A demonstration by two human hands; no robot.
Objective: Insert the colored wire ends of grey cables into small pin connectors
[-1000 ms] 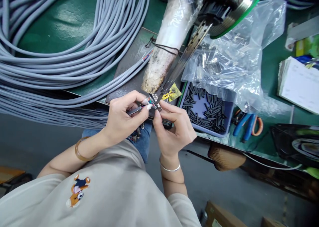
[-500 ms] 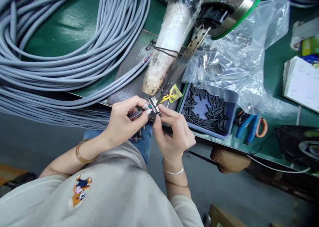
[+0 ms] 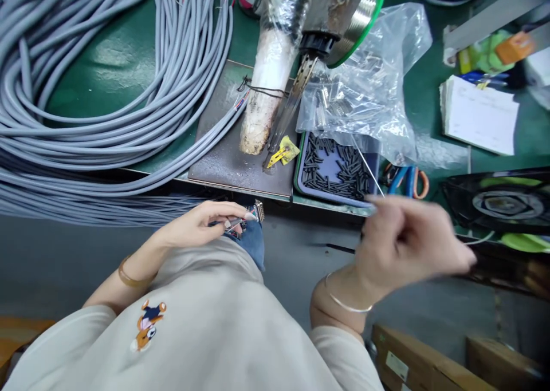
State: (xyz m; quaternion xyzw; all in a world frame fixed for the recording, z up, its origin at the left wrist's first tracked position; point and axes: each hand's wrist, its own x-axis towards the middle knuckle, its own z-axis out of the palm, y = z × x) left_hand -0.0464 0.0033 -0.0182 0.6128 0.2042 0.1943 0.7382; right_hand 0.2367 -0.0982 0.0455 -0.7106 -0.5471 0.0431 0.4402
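Between the fingertips of my left hand [image 3: 208, 222] is a cable end with a metal connector [image 3: 258, 210] on it, held over my lap below the table edge. My right hand [image 3: 408, 242] is blurred and raised at the right, its fingers pinched on a thin wire of solder [image 3: 368, 165] that runs up toward the spool [image 3: 361, 27]. The soldering iron [image 3: 287, 113] points down beside a white wrapped tube [image 3: 268, 76]. Under its tip lies a yellow piece [image 3: 282, 152] on the dark plate [image 3: 240, 156].
Coiled grey cables [image 3: 107, 125] cover the left. A tray [image 3: 341, 199] holds many short black tubes. Beyond it lie a plastic bag [image 3: 361, 87] of connectors, pliers [image 3: 408, 180], a paper stack [image 3: 481, 113] and a black fan [image 3: 498, 199].
My right hand has left the connector and moved right, drawing the solder wire across the tray. My left hand has lowered the connector away from the iron's tip. The view has shifted.
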